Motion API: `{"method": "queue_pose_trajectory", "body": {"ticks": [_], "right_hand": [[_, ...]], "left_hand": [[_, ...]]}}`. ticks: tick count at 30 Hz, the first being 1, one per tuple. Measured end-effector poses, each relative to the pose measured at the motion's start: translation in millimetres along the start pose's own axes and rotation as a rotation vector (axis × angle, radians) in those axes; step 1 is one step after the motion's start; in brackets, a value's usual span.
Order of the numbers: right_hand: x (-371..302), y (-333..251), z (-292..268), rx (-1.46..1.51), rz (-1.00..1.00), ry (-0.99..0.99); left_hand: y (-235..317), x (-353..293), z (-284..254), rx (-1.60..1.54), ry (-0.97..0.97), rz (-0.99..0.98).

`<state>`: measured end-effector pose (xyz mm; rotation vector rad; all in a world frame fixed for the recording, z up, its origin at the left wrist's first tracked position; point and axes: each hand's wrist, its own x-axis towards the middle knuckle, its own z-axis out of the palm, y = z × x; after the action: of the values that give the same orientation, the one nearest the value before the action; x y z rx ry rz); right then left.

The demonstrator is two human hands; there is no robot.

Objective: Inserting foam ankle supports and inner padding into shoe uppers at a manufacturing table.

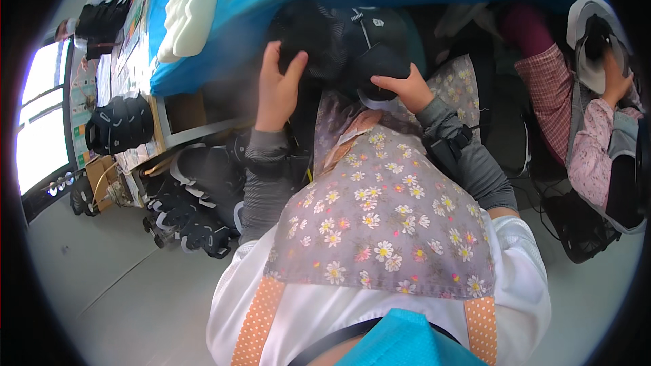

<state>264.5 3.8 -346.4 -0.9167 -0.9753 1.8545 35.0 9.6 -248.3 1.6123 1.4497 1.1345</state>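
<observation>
In front of my lap, below the blue-covered table edge, is a dark black shoe (376,57) with a white line, a small white emblem and a pale edge underneath. My left hand (281,88) grips the dark bulk at its left side, thumb and forefinger showing, the other fingers hidden behind. From the right, my right hand (407,88) has its thumb on the shoe's near side, its fingers out of sight beneath. Shadow blurs the outline of the black material, and I cannot tell whether both hands hold one piece.
Over the table hangs a blue cover (244,7), with a white wavy foam block (190,10) on it. Black shoes (196,217) with pale soles crowd a rack at the left. At right, a co-worker's hand (616,78) is in a white-and-grey shoe (588,20). A floral apron (386,210) covers my lap.
</observation>
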Motion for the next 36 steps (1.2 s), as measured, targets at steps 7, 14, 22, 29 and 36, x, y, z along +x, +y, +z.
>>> {"method": "queue_pose_trajectory", "body": {"ticks": [7, 14, 22, 29, 36], "right_hand": [[-6, -26, -5, 0.437, -0.131, 0.05], [2, -11, -5, 0.628, -0.048, 0.08], [12, 5, -10, 0.603, 0.0, 0.08], [23, 7, -11, 0.835, 0.162, 0.024], [21, 6, -9, 0.95, 0.198, 0.049]], "left_hand": [[36, 56, 24, 0.12, -0.044, 0.18], [-20, 93, 57, 0.705, -0.125, 0.224], [-48, 83, 74, 0.792, -0.103, 0.162], [-62, 79, 61, 0.373, -0.051, -0.04], [-31, 84, 67, 0.303, -0.032, 0.041]]}}
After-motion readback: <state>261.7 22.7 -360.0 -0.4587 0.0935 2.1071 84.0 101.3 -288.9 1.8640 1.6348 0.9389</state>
